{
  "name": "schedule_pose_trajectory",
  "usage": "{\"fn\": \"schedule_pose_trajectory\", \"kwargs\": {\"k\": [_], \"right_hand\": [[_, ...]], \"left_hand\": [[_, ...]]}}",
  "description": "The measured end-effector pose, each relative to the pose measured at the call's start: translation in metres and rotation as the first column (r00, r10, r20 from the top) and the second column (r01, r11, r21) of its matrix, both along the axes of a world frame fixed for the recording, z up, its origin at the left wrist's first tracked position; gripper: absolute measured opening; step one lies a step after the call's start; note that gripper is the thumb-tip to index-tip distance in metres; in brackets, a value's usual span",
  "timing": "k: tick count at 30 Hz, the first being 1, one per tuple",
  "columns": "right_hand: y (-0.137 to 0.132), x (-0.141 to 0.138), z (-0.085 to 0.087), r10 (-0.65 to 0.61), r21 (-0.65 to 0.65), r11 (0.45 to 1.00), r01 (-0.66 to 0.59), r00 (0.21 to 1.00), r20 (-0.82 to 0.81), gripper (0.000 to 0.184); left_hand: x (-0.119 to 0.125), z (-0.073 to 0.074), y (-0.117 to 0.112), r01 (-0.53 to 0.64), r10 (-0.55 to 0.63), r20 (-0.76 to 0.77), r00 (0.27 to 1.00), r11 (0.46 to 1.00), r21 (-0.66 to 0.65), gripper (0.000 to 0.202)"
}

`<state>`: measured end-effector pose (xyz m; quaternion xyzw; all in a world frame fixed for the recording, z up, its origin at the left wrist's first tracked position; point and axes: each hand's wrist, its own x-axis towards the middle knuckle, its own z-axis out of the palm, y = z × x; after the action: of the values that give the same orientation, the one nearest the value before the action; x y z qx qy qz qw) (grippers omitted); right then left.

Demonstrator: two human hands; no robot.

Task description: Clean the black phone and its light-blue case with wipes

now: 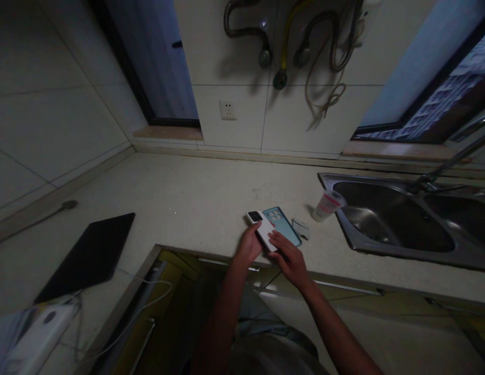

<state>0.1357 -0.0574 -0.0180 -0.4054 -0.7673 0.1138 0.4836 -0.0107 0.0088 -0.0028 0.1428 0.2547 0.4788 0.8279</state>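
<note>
A white phone (266,230) with a dark camera block is tilted in my hands, its back toward me, above the front edge of the counter. My left hand (250,244) is closed around its left side, the thumb on the back. At the lower right, my right hand (291,256) has its fingers laid over the phone's back and its thumb near the bottom edge. Just behind and to the right lies a light blue phone case (283,225) with camera holes. Beside the case is a small crumpled clear piece (300,229), its kind unclear.
A clear plastic cup (325,208) with red markings stands by the double steel sink (394,219). To the left lie a flat black panel (91,255) and a white device (47,333) with a cable. Hoses and valves (280,78) hang on the tiled wall above a socket (227,110).
</note>
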Motion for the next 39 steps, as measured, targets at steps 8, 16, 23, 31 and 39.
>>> {"fn": "schedule_pose_trajectory", "kwargs": {"k": [8,16,23,31,39], "right_hand": [[-0.0004,-0.0017,0.0002,0.002,-0.009,1.0,-0.003,0.999,-0.04,0.038],[-0.0012,-0.0024,0.0005,0.022,-0.028,0.999,-0.024,0.997,-0.074,0.036],[-0.0022,-0.0033,0.0025,0.035,-0.021,0.999,-0.037,0.996,-0.084,0.031],[-0.0031,-0.0001,0.0036,0.071,-0.035,0.997,-0.071,0.997,-0.011,0.03],[-0.0055,0.0039,0.0008,0.088,-0.022,0.996,-0.087,0.993,0.076,0.035]], "left_hand": [[-0.0006,0.0039,-0.0018,-0.011,0.011,-0.001,1.0,1.0,-0.017,0.027],[-0.002,0.0043,-0.0013,0.027,-0.028,-0.024,0.999,0.999,-0.038,0.028],[-0.0024,0.0041,-0.0012,0.029,-0.031,-0.032,0.999,0.998,-0.047,0.029],[-0.0024,0.0031,-0.0009,0.016,-0.018,-0.034,0.999,0.999,-0.041,0.029],[-0.0022,0.0042,-0.0008,0.022,-0.024,-0.03,0.999,0.999,-0.037,0.029]]}}
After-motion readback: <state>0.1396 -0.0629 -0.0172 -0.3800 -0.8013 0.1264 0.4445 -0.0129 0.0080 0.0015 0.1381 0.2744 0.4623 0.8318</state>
